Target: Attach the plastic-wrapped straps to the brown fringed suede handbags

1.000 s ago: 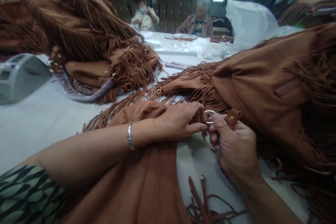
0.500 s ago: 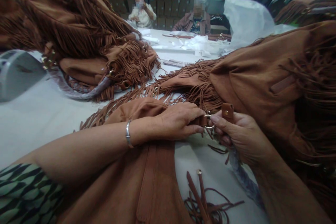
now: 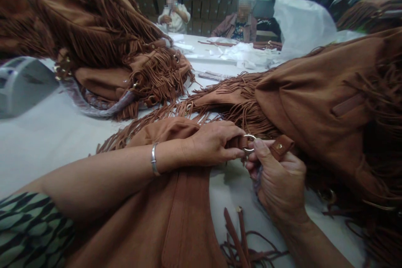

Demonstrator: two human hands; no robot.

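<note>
A brown suede bag (image 3: 135, 222) with fringe lies in front of me on the white table. My left hand (image 3: 210, 144) reaches across it and pinches a short leather tab (image 3: 245, 142) that carries a gold metal ring (image 3: 250, 135). Right at that ring, my right hand (image 3: 279, 180) grips a leather strap whose end (image 3: 282, 147), with a small gold stud, sticks up beyond the thumb. Below the fingers shows a bit of the strap's plastic-wrapped part (image 3: 258, 184); my palm hides the rest. Whether the strap passes through the ring, I cannot tell.
Another fringed bag (image 3: 314, 88) lies close on the right. More fringed bags (image 3: 94, 29) are piled at the left, beside a pale curved plastic object (image 3: 25, 88). Loose leather strips (image 3: 238, 234) lie near the front. Two people sit across the table.
My right hand has turned and moved slightly left beneath the ring, and the studded strap end now tilts to the right. My left hand keeps its hold on the tab.
</note>
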